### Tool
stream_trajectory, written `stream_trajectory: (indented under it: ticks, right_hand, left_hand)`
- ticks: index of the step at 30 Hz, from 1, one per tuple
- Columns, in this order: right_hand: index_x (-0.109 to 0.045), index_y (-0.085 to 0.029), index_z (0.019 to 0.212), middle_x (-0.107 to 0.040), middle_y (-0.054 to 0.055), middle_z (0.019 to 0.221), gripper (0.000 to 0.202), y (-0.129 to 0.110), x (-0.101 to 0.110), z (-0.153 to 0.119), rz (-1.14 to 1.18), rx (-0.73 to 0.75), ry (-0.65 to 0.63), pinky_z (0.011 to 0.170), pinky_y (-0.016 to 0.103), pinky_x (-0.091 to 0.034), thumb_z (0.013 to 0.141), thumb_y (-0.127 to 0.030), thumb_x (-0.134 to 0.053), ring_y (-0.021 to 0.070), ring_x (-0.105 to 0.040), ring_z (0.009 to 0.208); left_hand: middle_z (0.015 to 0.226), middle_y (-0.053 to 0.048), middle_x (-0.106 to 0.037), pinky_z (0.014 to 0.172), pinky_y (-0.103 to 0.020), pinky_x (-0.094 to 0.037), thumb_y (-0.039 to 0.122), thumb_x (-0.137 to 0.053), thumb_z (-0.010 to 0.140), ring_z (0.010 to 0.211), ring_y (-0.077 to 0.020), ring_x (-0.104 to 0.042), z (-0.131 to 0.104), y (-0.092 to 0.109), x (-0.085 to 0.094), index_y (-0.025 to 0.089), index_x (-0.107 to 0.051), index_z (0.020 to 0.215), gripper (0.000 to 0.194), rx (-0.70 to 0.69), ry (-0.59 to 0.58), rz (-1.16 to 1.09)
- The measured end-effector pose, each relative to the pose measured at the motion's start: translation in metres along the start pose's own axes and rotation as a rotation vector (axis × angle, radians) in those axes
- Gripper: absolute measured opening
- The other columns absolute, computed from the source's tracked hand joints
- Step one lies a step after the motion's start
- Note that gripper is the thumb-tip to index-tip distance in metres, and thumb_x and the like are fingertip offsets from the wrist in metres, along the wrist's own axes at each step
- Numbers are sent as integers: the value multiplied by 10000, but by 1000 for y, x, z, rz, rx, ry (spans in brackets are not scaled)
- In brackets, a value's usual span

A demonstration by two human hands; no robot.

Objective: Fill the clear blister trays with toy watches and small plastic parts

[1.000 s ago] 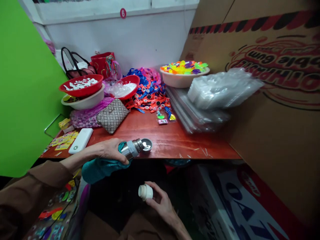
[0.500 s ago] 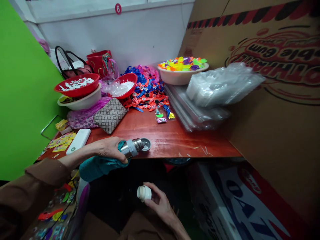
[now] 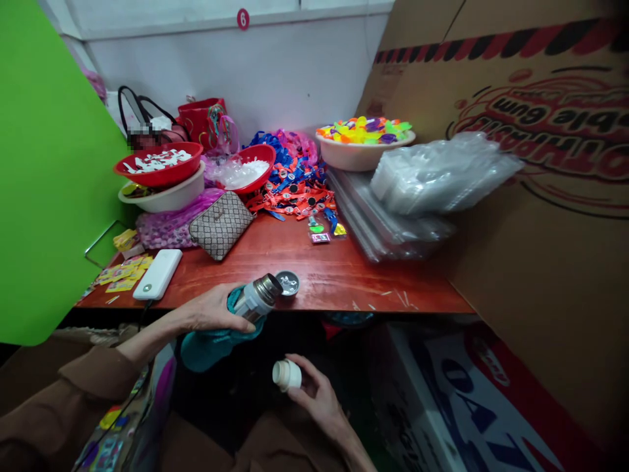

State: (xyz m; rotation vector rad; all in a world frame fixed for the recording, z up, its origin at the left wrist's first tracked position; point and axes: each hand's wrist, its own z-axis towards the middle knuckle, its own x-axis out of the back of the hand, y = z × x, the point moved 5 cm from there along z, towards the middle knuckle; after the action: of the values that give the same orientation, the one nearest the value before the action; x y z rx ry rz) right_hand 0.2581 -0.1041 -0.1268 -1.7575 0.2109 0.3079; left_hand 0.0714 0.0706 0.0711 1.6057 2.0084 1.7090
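Your left hand (image 3: 216, 311) is wrapped around the silver flask (image 3: 251, 303), with a teal cloth (image 3: 209, 351) between your palm and the metal. The flask is just over the front edge of the red table (image 3: 339, 282), tipped so that its bare mouth points up and to the right. Right by the mouth, on the table, sits a small gray cup (image 3: 291, 293) with something shiny inside. You can't tell from here if the flask touches the cup. Your right hand (image 3: 319, 400) is lower down, in front of the table, and pinches a white cap (image 3: 287, 375) between thumb and fingers. The cap's hollow end faces left, and it is apart from the flask. To the left of your flask, a white power bank (image 3: 158, 275) lies on the table with a wire coming from its near end. Behind it, a checked pouch (image 3: 222, 226) leans on a pink bag (image 3: 164, 226) full of little round things. Farther back is a heap of orange and blue straps (image 3: 295, 196), and to its right are clear plastic bags (image 3: 437, 177) in a pile
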Motion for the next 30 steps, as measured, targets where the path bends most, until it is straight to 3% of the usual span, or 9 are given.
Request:
stream_trajectory:
  ticks: [3, 6, 9, 12, 17, 22, 25, 28, 30]
  right_hand:
    - [-622, -272, 1266, -700, 91, 1205, 584, -28, 9, 3, -15, 86, 53, 906, 370, -581, 745, -410, -847, 259, -691, 1077]
    - [-633, -261, 1188, -707, 82, 1148, 516, -74, 21, 11, -101, 221, 143, 893, 359, -585, 742, -398, -853, 243, -698, 1024]
    - [-628, -258, 1211, -691, 90, 1209, 499, -125, 23, 24, -230, 337, 158, 957, 384, -562, 775, -392, -832, 256, -676, 1094]
    - [-613, -286, 1285, -674, 84, 1265, 501, -168, 12, 36, -373, 424, 32, 984, 408, -549, 828, -384, -793, 262, -659, 1143]
    - [-610, -295, 1359, -645, 93, 1348, 536, -214, -19, 46, -762, 492, -325, 1102, 471, -455, 856, -368, -780, 273, -581, 1275]
    - [-607, -270, 1370, -651, 96, 1346, 523, -227, -47, 53, -884, 450, -632, 1092, 439, -464, 883, -410, -739, 253, -579, 1281]
    - [-589, -249, 1381, -664, 100, 1302, 536, -219, -58, 56, -897, 420, -722, 1045, 411, -493, 898, -443, -714, 243, -610, 1222]
    - [-600, -202, 1342, -685, 118, 1225, 543, -205, -61, 59, -1000, 433, -624, 931, 380, -535, 894, -491, -704, 235, -654, 1093]
    - [-673, -151, 1171, -724, 113, 1032, 433, -194, -58, 62, -1154, 412, -435, 794, 360, -544, 914, -500, -668, 223, -674, 890]
  left_hand:
    - [1098, -38, -699, 919, -352, -462, 401, -850, 630, 1047, -275, -619, -9, -7, -13, 180, -658, 1200, 641, -58, -8, -127]
    - [1093, -39, -702, 948, -371, -458, 374, -869, 629, 1061, -276, -619, -15, -13, -28, 175, -664, 1202, 640, -106, -56, -232]
    - [1070, -34, -709, 934, -379, -472, 367, -889, 612, 1030, -272, -629, -15, -21, -44, 177, -672, 1193, 648, -135, -117, -287]
    - [1102, -31, -709, 950, -384, -474, 347, -908, 581, 1050, -274, -627, -14, -26, -57, 197, -659, 1236, 717, -178, -152, -336]
    - [1013, -30, -719, 878, -364, -502, 388, -920, 557, 970, -264, -650, -15, -35, -69, 181, -685, 1181, 698, -159, -211, -362]
    - [1032, -26, -729, 855, -342, -497, 372, -930, 542, 952, -248, -652, -16, -47, -73, 199, -696, 1170, 692, -143, -265, -373]
    - [1079, -36, -726, 886, -348, -496, 384, -932, 547, 996, -252, -647, -17, -49, -79, 201, -678, 1220, 742, -178, -290, -462]
    - [1063, -33, -720, 852, -334, -497, 390, -921, 564, 966, -244, -645, -20, -47, -85, 193, -671, 1228, 735, -178, -196, -456]
    - [1029, -22, -715, 812, -319, -493, 381, -902, 585, 914, -229, -642, -23, -45, -86, 202, -666, 1227, 708, -163, -48, -378]
